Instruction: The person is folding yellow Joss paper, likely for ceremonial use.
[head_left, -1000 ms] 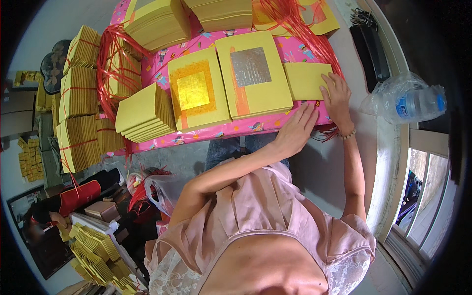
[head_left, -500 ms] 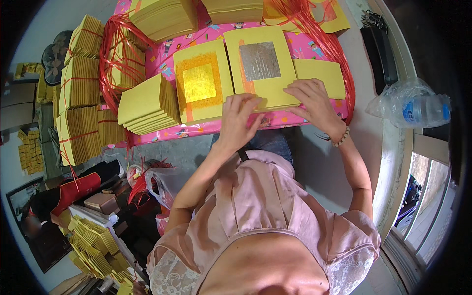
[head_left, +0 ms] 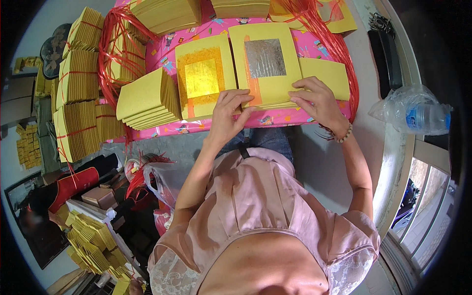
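On the silver-squared stack (head_left: 266, 64), left grip (head_left: 227, 111) parted, touching; right grip (head_left: 320, 101) curled, pinch unclear.

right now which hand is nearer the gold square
Left. The left hand is just below and right of the gold square in view; the right hand is farther right, past the silver square.

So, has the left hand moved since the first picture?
Yes, leftward: against the paper stack with the silver square, the left hand went from beside its near right corner to its near left corner.
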The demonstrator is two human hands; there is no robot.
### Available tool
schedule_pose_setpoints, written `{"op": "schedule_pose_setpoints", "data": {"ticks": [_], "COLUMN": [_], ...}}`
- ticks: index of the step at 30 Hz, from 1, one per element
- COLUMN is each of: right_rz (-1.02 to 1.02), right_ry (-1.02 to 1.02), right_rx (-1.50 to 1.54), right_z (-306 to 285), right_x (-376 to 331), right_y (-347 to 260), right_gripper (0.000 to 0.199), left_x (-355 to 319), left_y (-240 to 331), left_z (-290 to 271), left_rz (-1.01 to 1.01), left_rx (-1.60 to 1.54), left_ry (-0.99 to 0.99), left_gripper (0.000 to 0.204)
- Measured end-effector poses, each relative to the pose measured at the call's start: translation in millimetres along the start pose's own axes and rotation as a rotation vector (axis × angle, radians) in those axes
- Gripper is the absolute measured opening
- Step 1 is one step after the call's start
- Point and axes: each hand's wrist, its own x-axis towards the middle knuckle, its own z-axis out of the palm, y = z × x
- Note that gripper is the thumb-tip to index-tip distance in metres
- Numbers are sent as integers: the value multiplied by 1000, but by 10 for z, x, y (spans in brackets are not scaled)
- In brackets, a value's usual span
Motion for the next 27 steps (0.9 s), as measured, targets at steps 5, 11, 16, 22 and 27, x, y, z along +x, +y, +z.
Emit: {"op": "schedule_pose_setpoints", "data": {"ticks": [5, 11, 16, 22, 27], "right_rz": [24, 40, 36, 58, 48], "right_ry": [-43, -37, -41, -48, -50], "right_rx": [60, 87, 78, 102, 90], "right_z": [-29, -32, -22, -36, -45], "right_x": [13, 22, 23, 37, 43], "right_y": [1, -6, 7, -10, -6], "right_gripper": [15, 14, 13, 13, 13], "left_x": [-3, 3, 10, 21, 30], "left_y": [-8, 22, 9, 17, 14], "left_z": [24, 57, 71, 73, 66], "left_rz": [-26, -54, -35, -73, -84], "left_rx": [-51, -45, -32, -45, -53], "left_ry": [49, 87, 115, 124, 123], "left_gripper": [20, 15, 15, 12, 11]}}
